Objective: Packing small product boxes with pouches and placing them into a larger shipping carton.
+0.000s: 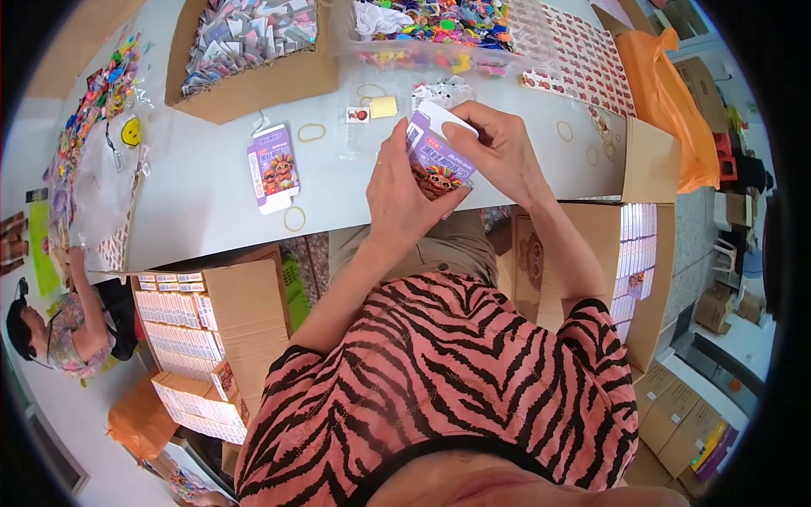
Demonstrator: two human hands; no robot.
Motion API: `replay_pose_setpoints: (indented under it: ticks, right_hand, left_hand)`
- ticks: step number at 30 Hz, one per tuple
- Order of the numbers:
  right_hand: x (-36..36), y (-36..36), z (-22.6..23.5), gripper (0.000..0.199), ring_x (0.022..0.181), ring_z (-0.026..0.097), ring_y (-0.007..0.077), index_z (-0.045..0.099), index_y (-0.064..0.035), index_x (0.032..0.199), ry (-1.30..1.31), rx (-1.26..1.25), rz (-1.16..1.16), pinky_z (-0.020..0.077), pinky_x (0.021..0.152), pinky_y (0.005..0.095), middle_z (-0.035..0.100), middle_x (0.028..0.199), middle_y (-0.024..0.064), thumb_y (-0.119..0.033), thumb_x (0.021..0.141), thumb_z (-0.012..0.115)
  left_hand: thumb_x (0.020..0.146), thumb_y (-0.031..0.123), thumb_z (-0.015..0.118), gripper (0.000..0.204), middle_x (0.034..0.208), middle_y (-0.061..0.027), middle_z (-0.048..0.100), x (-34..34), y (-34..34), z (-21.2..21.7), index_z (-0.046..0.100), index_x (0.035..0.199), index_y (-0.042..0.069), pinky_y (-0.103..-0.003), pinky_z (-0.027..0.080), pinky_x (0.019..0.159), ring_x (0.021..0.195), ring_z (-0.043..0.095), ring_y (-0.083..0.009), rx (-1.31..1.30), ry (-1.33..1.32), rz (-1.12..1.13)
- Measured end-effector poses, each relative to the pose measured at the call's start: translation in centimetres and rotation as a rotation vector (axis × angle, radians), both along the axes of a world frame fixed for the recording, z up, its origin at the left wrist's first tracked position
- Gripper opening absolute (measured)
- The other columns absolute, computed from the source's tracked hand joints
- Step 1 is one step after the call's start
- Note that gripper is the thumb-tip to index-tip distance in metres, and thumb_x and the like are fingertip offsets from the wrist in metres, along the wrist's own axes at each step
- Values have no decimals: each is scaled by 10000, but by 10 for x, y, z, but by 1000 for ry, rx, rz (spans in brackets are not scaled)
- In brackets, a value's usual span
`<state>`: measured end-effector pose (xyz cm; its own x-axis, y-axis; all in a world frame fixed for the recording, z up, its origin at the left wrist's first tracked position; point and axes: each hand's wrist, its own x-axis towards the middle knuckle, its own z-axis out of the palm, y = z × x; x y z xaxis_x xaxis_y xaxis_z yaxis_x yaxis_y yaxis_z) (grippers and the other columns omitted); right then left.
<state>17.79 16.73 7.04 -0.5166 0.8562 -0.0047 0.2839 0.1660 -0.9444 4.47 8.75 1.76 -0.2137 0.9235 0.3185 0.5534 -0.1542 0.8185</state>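
A small purple and white printed carton is held over the front edge of the table, its white top flap raised. My left hand wraps its side and lower end, with the fingers closed on it. At the upper right my right hand grips the carton by its top, the thumb lying over the flap; some of its fingertips are hidden. To the left, a similar flattened-looking purple carton lies on the table with its end flaps out. A yellow square piece and a small picture card lie beyond my hands.
Rubber bands are scattered on the white table. Behind stand a cardboard box of small packets and a clear tray of colourful trinkets. Sticker sheets lie right. Cartons fill boxes below both sides. Another person is at left.
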Motion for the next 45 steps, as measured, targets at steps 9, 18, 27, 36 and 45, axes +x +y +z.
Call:
replay_pose_setpoints:
  ticks: [9,18,27,36,45]
  right_hand:
    - [3,-35,-33,392,991,530,124,500,-49,1212,280,198,-115,460,874,303,493,1227,72,-21,840,623]
    - [-9,-37,-31,388,977,602,148,566,-28,1161,222,277,-179,506,852,301,586,1149,76,11,791,675]
    - [7,-25,-14,203,905,624,126,609,0,1033,180,119,-13,507,830,267,654,966,55,-2,832,639]
    - [9,-21,3,145,853,620,104,597,-1,1010,118,116,68,501,764,248,647,938,47,-36,870,605]
    - [17,-24,8,166,732,581,108,557,-3,1040,-42,224,77,475,665,254,615,884,66,-62,887,583]
  left_hand:
    - [612,243,836,686,854,-162,638,-15,11,-1,449,1122,-4,-358,522,598,713,661,-305,94,-33,94]
    - [661,163,817,645,911,-162,640,-7,8,4,413,1133,-7,-314,553,629,756,667,-211,-70,-177,37]
    - [635,188,837,910,1061,-177,577,-12,11,3,316,1356,-3,-369,544,657,836,654,-310,245,7,-37]
    - [727,137,774,589,1015,-164,584,-26,8,2,449,1200,4,-335,533,623,754,651,-281,318,-74,-156]
    - [863,116,640,270,887,-143,629,-44,5,19,500,1065,6,-326,515,630,739,664,-244,118,-228,-278]
